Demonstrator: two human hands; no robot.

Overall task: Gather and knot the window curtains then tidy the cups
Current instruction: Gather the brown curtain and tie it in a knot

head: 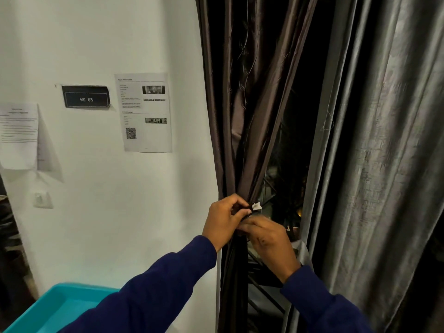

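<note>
Gathered brown satin curtain (pixel 236 140) beside the white wall (pixel 101 44): left hand (pixel 224 221) pinches a dark tie strap (pixel 249 207) (white-tipped); right hand (pixel 269 239) apparently grips the bunch.

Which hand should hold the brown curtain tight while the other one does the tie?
Probably the left hand. It already grips the bunched brown curtain at its narrowest point, beside the wall. The right hand sits just below, fingers at the tie, freer to work.
</note>
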